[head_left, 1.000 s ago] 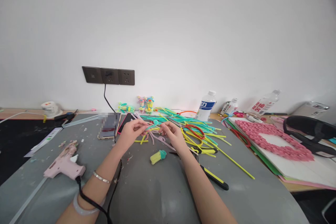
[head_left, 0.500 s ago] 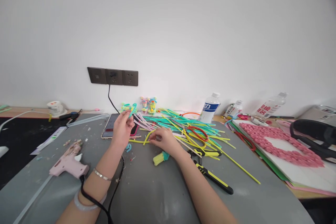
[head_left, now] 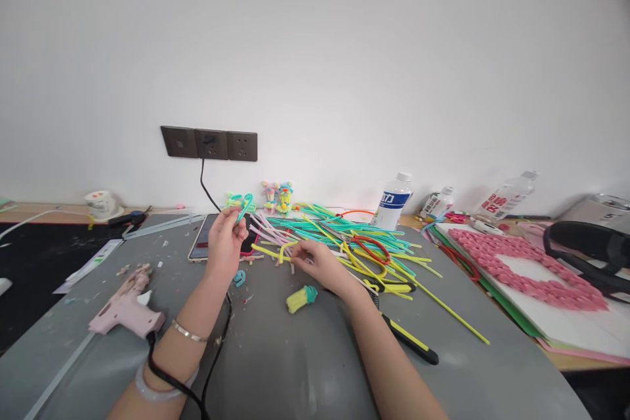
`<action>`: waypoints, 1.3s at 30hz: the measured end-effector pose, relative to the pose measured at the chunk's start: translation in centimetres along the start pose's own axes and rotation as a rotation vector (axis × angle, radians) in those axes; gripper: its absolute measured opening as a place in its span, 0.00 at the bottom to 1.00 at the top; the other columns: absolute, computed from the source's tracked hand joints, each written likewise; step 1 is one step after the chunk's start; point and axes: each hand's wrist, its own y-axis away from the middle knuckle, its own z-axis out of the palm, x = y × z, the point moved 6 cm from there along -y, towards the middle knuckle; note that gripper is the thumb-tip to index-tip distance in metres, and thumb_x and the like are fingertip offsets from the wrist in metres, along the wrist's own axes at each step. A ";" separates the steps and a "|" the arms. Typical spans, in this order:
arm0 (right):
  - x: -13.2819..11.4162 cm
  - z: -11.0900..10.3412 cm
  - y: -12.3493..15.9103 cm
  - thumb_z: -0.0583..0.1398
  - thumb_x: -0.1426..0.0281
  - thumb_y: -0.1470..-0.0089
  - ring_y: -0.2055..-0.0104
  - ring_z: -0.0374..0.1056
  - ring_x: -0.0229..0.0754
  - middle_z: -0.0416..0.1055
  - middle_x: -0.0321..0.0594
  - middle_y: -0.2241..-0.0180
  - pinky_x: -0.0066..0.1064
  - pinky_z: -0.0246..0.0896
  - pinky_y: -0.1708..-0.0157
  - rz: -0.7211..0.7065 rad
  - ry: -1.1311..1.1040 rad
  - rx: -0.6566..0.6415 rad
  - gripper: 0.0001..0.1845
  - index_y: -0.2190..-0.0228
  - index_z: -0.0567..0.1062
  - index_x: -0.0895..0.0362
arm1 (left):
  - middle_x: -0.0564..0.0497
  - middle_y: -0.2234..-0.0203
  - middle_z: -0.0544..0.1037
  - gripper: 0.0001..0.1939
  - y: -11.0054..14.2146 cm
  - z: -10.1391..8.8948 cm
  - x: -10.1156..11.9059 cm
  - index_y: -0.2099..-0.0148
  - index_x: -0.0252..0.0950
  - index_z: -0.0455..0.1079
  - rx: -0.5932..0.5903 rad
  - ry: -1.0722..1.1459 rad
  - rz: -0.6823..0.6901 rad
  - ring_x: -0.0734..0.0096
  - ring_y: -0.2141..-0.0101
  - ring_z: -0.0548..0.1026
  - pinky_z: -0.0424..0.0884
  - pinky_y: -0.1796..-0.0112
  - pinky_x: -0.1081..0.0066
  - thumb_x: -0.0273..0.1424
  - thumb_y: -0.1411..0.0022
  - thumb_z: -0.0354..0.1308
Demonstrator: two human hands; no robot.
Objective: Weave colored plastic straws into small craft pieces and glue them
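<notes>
My left hand [head_left: 225,244] pinches a teal pipe cleaner [head_left: 245,206] whose upper end is bent into a curl. Fingers of my right hand [head_left: 325,269] are closed on a bent yellow pipe cleaner [head_left: 267,251], which sticks out to the left. Just below that hand, a small yellow bundle with a teal wrapped end [head_left: 298,300] lies on the grey table mat [head_left: 295,361]. A teal coil [head_left: 239,277] rests between my hands. Behind my left hand lies a phone [head_left: 201,246], partly covered.
Loose pipe cleaners [head_left: 315,228], red-handled scissors [head_left: 371,248] and yellow-black pliers [head_left: 411,340] lie on the right. A pink glue gun [head_left: 125,315] is at left, its black cord crossing my left forearm. Small figures [head_left: 284,198] and a bottle [head_left: 391,202] stand by the wall.
My right hand has shifted slightly right, and the yellow pipe cleaner moved with it, its left end now higher. My left hand keeps its pinch on the teal one.
</notes>
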 end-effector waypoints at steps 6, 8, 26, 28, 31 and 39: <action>1.1 -4.0 1.2 0.60 0.64 0.47 0.66 0.68 0.43 0.74 0.39 0.70 0.34 0.61 0.63 0.041 -0.270 0.334 0.07 0.70 0.73 0.55 | 0.58 0.81 0.67 0.13 0.1 0.1 0.0 0.67 0.34 0.70 -0.006 -0.056 0.019 0.82 0.81 0.62 0.57 0.81 0.79 0.32 0.56 0.67; 1.9 -4.7 1.3 0.63 0.62 0.50 0.65 0.69 0.44 0.74 0.40 0.68 0.34 0.61 0.64 0.083 -0.392 0.440 0.09 0.70 0.75 0.55 | 0.58 0.81 0.67 0.13 0.1 0.0 -0.2 0.66 0.34 0.70 -0.015 -0.074 0.014 0.82 0.81 0.62 0.57 0.80 0.79 0.32 0.55 0.66; 6.3 -7.5 3.0 0.70 0.64 0.62 0.75 0.64 0.32 0.71 0.31 0.73 0.23 0.62 0.76 0.187 -1.115 0.957 0.13 0.73 0.75 0.53 | 0.57 0.85 0.71 0.06 4.8 2.9 -3.9 0.68 0.37 0.69 -0.913 -1.180 -0.099 0.73 0.80 0.69 0.60 0.75 0.75 0.28 0.45 0.50; 6.3 -7.5 3.0 0.70 0.64 0.61 0.75 0.64 0.32 0.70 0.31 0.73 0.24 0.62 0.76 0.183 -1.119 0.953 0.12 0.73 0.75 0.53 | 0.56 0.85 0.73 0.07 5.4 2.7 -4.4 0.67 0.37 0.69 -0.974 -1.242 -0.163 0.73 0.81 0.69 0.60 0.75 0.75 0.28 0.45 0.49; 6.4 -7.4 3.0 0.70 0.64 0.61 0.75 0.64 0.32 0.70 0.30 0.73 0.24 0.62 0.75 0.176 -1.111 0.959 0.13 0.73 0.75 0.53 | 0.55 0.86 0.74 0.10 5.4 2.4 -4.5 0.67 0.37 0.70 -0.970 -1.334 -0.188 0.72 0.82 0.69 0.59 0.77 0.75 0.35 0.42 0.50; 3.9 -5.7 1.8 0.67 0.60 0.56 0.68 0.67 0.40 0.74 0.37 0.71 0.31 0.62 0.67 0.136 -0.634 0.659 0.12 0.72 0.76 0.55 | 0.56 0.80 0.73 0.22 2.9 2.7 -2.6 0.50 0.37 0.67 -0.669 -1.279 0.176 0.71 0.80 0.69 0.62 0.74 0.73 0.47 0.38 0.51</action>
